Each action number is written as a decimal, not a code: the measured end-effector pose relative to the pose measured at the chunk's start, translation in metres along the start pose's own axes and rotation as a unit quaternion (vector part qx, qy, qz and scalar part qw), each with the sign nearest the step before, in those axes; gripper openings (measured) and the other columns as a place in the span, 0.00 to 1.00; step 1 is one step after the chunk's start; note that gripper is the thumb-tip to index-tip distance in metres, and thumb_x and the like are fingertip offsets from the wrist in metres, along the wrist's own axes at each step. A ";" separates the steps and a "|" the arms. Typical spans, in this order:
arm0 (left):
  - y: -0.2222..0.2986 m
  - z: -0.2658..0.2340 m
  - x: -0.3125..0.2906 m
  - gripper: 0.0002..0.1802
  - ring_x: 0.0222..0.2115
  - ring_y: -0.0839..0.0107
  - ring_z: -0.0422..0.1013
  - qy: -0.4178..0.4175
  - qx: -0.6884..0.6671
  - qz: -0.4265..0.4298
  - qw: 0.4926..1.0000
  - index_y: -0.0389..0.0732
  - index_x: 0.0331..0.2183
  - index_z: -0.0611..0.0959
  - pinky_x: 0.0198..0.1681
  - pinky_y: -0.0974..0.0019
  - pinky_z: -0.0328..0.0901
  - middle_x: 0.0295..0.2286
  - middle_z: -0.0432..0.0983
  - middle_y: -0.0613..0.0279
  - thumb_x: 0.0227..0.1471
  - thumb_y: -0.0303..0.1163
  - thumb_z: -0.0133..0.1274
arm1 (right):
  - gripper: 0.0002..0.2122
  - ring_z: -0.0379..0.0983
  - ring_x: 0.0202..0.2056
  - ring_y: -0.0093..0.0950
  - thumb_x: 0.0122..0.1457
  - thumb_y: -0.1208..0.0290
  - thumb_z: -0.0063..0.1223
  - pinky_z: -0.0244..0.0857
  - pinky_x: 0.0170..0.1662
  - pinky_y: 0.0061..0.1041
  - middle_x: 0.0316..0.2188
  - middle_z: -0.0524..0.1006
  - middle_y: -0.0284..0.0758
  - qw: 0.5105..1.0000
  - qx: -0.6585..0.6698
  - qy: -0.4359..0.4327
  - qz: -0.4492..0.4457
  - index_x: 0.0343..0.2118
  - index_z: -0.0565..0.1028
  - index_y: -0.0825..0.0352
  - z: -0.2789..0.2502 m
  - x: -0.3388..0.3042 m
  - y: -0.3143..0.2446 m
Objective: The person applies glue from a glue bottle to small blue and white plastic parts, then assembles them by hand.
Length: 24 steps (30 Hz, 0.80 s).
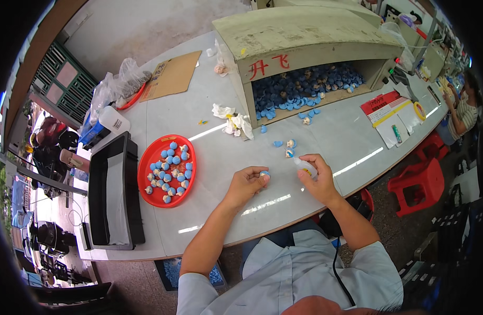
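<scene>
Blue and cream colour the small rounded piece [265,174] in the left hand [246,184], pinched between thumb and fingertips at the front of the hand, low over the desk [336,137]. That grip probably keeps most of so small a piece uncovered by the fingers. The right hand [320,181] is partly closed around a translucent squeeze bottle [306,168], thumb on one side and fingers on the other. The bottle tilts with its nozzle toward the upper left, likely so that the palm does not block the tip. Whether liquid is coming out cannot be told.

Just beyond the nozzle lie two loose blue-and-cream pieces [290,143], with a blue shell [278,144] beside them; they seem placed for a short reach. Farther back, a heap of blue shells [304,86] fills the opening of a beige metal housing [309,34], whose walls appear to contain them.

Left of the left hand, a round red tray [193,176] holds many similar pieces, spread loosely; its raised rim presumably stops them rolling away. Beyond it stands a rectangular black bin [132,184] with a pale sheet [115,199] inside, perhaps as a lining.
</scene>
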<state>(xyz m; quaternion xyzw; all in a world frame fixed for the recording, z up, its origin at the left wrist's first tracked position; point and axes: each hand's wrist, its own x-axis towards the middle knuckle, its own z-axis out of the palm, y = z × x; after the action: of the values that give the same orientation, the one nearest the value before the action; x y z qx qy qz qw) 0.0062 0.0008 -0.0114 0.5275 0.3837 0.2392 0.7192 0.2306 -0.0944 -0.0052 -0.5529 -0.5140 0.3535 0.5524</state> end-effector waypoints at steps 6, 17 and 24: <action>0.007 0.000 -0.001 0.20 0.27 0.80 0.70 -0.021 -0.059 -0.013 0.998 0.31 0.46 0.78 0.26 0.78 0.61 0.32 0.77 0.63 0.53 0.30 0.59 | 0.15 0.72 0.38 0.20 0.56 0.77 0.56 0.66 0.41 0.20 0.36 0.77 0.37 1.000 -0.003 -0.015 -0.022 0.46 0.69 0.71 0.008 0.001 -0.007; 0.007 -0.005 0.000 0.20 0.36 0.72 0.77 -0.055 -0.050 -0.053 0.996 0.30 0.47 0.76 0.36 0.75 0.71 0.35 0.79 0.58 0.53 0.28 0.59 | 0.10 0.74 0.27 0.28 0.51 0.77 0.58 0.66 0.32 0.24 0.29 0.78 0.40 0.983 -0.055 0.001 -0.176 0.36 0.76 0.72 0.020 -0.008 -0.005; 0.008 -0.004 -0.002 0.20 0.35 0.72 0.77 -0.070 -0.022 -0.061 0.995 0.30 0.47 0.77 0.38 0.75 0.71 0.35 0.79 0.57 0.53 0.27 0.59 | 0.10 0.72 0.22 0.35 0.49 0.76 0.58 0.64 0.27 0.29 0.22 0.77 0.40 0.954 -0.134 0.007 -0.269 0.35 0.76 0.71 0.024 -0.007 -0.001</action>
<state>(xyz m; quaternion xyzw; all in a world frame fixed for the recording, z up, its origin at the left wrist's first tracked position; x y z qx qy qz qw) 0.0022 0.0046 -0.0038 0.5026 0.3591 0.1657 0.7687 0.2059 -0.0954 -0.0092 -0.4659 -0.6824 0.1157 0.5512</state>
